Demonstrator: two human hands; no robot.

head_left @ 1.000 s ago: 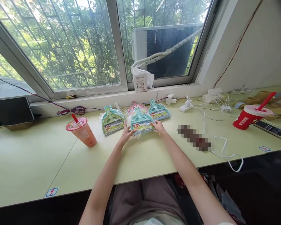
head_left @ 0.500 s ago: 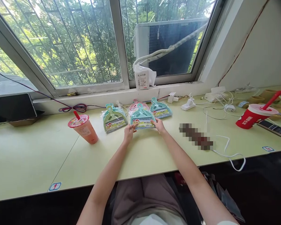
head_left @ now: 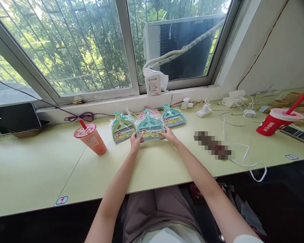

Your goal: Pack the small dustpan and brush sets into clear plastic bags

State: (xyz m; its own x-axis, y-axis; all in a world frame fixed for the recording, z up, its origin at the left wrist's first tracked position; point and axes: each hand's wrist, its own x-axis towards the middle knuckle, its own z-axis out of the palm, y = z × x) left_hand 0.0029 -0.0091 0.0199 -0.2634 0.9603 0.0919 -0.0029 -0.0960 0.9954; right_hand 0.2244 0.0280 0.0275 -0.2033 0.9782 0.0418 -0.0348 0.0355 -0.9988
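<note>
Between my hands is a teal dustpan and brush set (head_left: 150, 129) in clear wrapping with a printed label. My left hand (head_left: 136, 141) grips its lower left corner, and my right hand (head_left: 170, 135) grips its lower right side. Directly behind it a pink dustpan set (head_left: 155, 114) is partly hidden. A green dustpan set (head_left: 123, 130) lies just left of my left hand, overlapping another teal one behind it. To the right rests a further teal dustpan set (head_left: 174, 118), also wrapped.
An orange drink cup (head_left: 92, 140) with a red straw stands left, with a tablet (head_left: 16, 118) beyond. At right are a pixelated item (head_left: 212, 145), a white cable (head_left: 255, 166), a power strip (head_left: 204, 112), a tilted red cup (head_left: 271, 124) and a phone (head_left: 300, 136). The window sill bears a small box (head_left: 154, 85).
My hands and the held teal dustpan set have shifted slightly left. The other sets stay in place, and the camera view has moved a little.
</note>
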